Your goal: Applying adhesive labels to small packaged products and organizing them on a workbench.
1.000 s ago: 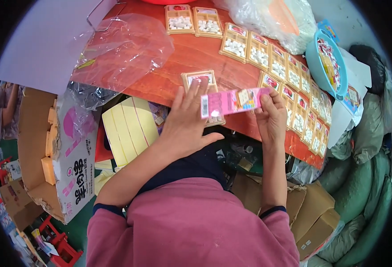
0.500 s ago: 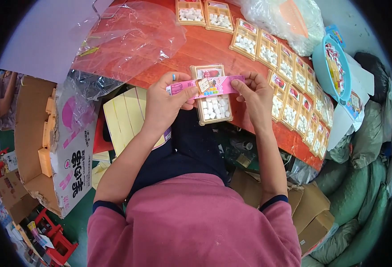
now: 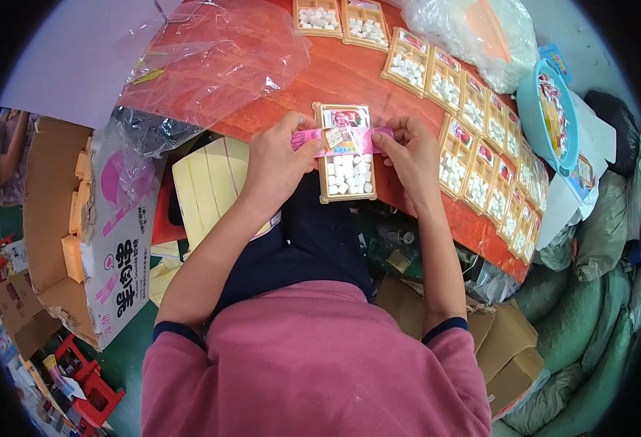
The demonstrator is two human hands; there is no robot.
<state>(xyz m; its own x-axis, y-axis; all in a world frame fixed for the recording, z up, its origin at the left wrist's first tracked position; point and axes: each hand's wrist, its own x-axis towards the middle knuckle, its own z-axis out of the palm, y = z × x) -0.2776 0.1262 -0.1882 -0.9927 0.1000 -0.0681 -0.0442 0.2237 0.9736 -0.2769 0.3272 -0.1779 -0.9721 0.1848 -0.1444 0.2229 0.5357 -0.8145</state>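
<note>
Near the table's front edge lies a tan plastic tray (image 3: 349, 191) with white marshmallow-like pieces in its lower part and a red and white packet at its top. A pink printed paper strip (image 3: 346, 141) runs across the tray's middle. My left hand (image 3: 280, 156) pinches the strip's left end between thumb and fingers. At the other end, my right hand (image 3: 410, 151) grips the strip the same way. Both thumbs lie on top, and the strip bends down toward its ends around the tray's sides.
Several filled trays (image 3: 473, 113) stand in rows on the red table (image 3: 277, 109), right and far. A blue basin (image 3: 546, 113) of small packets is at the right. Clear plastic film (image 3: 218, 58) covers the far left. A cardboard box (image 3: 62, 240) holds orange trays; yellow sheets (image 3: 211, 189) stand beside it.
The strip was flat and stretched above the tray; now it lies closer against it, its ends bent down. My hands have come slightly inward, and the tray sits straighter.
</note>
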